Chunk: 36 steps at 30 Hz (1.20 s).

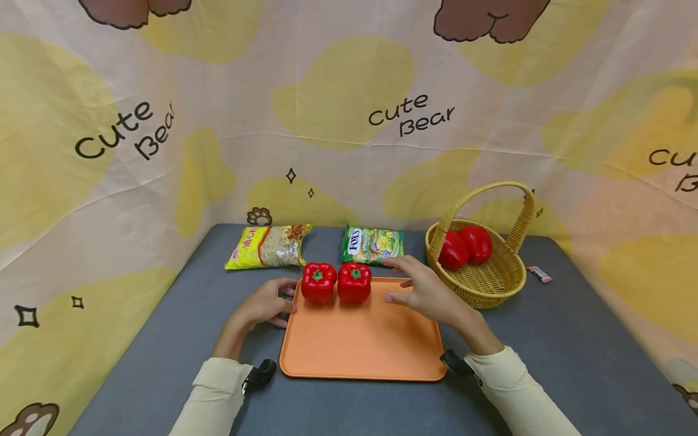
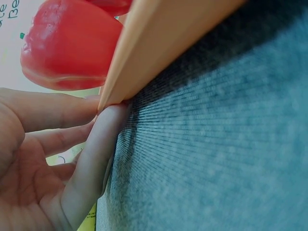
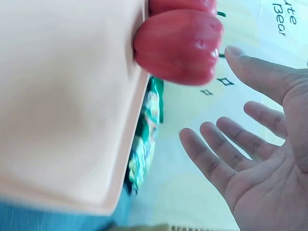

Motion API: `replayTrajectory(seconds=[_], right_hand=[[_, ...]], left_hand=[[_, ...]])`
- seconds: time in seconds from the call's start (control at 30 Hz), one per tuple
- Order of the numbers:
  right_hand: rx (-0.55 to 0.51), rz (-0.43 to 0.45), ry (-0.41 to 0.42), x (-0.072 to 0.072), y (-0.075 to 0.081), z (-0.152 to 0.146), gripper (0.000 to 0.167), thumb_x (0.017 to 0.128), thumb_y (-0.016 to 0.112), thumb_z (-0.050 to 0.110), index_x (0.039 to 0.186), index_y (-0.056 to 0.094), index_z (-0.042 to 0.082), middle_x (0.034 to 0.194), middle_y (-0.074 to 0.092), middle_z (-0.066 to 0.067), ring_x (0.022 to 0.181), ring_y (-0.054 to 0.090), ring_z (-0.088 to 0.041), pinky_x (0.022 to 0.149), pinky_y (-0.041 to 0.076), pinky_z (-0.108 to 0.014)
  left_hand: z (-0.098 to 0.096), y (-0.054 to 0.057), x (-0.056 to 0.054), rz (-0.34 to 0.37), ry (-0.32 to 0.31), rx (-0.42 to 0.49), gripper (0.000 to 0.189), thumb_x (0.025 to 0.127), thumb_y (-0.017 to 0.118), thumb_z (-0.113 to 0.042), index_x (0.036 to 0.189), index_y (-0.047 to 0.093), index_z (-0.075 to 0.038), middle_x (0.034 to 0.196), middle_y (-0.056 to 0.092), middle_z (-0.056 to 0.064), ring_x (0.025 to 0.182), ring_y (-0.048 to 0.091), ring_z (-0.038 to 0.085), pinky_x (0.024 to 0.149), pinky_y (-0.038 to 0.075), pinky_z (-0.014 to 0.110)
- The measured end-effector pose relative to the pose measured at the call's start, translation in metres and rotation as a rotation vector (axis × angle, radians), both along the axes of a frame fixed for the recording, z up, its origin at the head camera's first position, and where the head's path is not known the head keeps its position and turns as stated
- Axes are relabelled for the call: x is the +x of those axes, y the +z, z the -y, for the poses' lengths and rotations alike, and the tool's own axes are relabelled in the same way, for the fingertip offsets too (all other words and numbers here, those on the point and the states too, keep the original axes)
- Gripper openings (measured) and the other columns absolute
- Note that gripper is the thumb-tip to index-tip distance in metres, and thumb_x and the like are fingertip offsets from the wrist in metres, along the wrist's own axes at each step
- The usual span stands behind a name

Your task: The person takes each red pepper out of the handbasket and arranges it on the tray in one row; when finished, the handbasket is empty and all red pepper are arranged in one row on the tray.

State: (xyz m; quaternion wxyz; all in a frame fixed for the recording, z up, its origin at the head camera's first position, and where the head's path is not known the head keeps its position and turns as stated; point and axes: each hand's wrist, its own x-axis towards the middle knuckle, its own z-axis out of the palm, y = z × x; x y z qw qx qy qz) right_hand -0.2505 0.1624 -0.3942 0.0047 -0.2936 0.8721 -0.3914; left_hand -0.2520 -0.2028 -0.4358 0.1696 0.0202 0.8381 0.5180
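Orange and shallow, the tray (image 1: 362, 345) is pinched at its left edge by the left hand (image 1: 269, 301); a light, level hold is advised so nothing is tipped. Two red peppers (image 1: 355, 284) are set upright along the tray's far edge, toward its left. Above the tray's far right corner, the right hand (image 1: 428, 295) is held empty, fingers spread; the peppers should not be knocked by it.

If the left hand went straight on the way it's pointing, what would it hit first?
The edge of the tray, which the left hand touches; past that, probably the left pepper, though depth is unclear.
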Motion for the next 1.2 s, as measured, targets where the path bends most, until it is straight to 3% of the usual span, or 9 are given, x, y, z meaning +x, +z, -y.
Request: replayTrajectory(seconds=[0.17,0.37,0.6,0.8,1.0,1.2], right_hand=[[-0.001,-0.114,-0.037,0.008,0.004,-0.022,0.062,0.089,0.086,0.01,0.145,0.059,0.006,0.136,0.062,-0.01,0.121,0.064,-0.036,0.093,0.063,-0.05],[0.003,-0.231,-0.096,0.014,0.008,-0.051,0.056,0.085,0.088,0.008,0.137,0.066,0.009,0.128,0.067,-0.007,0.104,0.069,-0.024,0.085,0.065,-0.048],[-0.018,-0.291,-0.155,0.007,0.003,-0.083,0.051,0.083,0.088,0.003,0.131,0.068,0.004,0.12,0.07,-0.012,0.103,0.07,-0.034,0.082,0.066,-0.047],[0.011,-0.267,-0.21,-0.006,0.003,-0.102,0.046,0.088,0.084,0.004,0.13,0.067,-0.003,0.118,0.069,-0.018,0.102,0.07,-0.036,0.081,0.065,-0.055],[0.053,-0.234,-0.26,-0.023,0.003,-0.118,0.044,0.093,0.081,0.01,0.132,0.066,-0.004,0.119,0.068,-0.02,0.102,0.07,-0.037,0.086,0.064,-0.053],[0.082,-0.127,-0.303,-0.043,0.006,-0.127,0.053,0.098,0.078,0.021,0.142,0.06,-0.003,0.131,0.064,-0.024,0.112,0.066,-0.041,0.095,0.058,-0.06]], left_hand=[[0.0,0.001,0.002,-0.012,-0.004,0.01,0.067,0.09,0.069,0.001,0.153,0.046,0.007,0.135,0.057,0.026,0.093,0.07,0.023,0.066,0.067,0.042],[-0.001,0.002,0.003,-0.012,-0.012,0.008,0.066,0.092,0.068,0.0,0.154,0.046,0.007,0.135,0.057,0.026,0.095,0.07,0.023,0.067,0.067,0.042],[0.001,0.003,0.002,-0.012,-0.018,0.012,0.067,0.092,0.068,-0.001,0.154,0.044,0.007,0.137,0.056,0.027,0.097,0.07,0.024,0.067,0.067,0.043],[0.002,0.002,0.002,-0.001,-0.004,0.004,0.068,0.092,0.069,-0.001,0.155,0.044,0.006,0.137,0.055,0.026,0.097,0.069,0.024,0.068,0.067,0.042],[0.001,0.001,0.002,-0.003,0.003,0.002,0.067,0.092,0.07,-0.001,0.154,0.046,0.006,0.135,0.056,0.026,0.096,0.069,0.025,0.067,0.067,0.042],[0.001,0.0,0.002,-0.008,0.002,0.006,0.067,0.092,0.07,-0.001,0.154,0.046,0.006,0.135,0.055,0.026,0.095,0.069,0.024,0.067,0.067,0.043]])
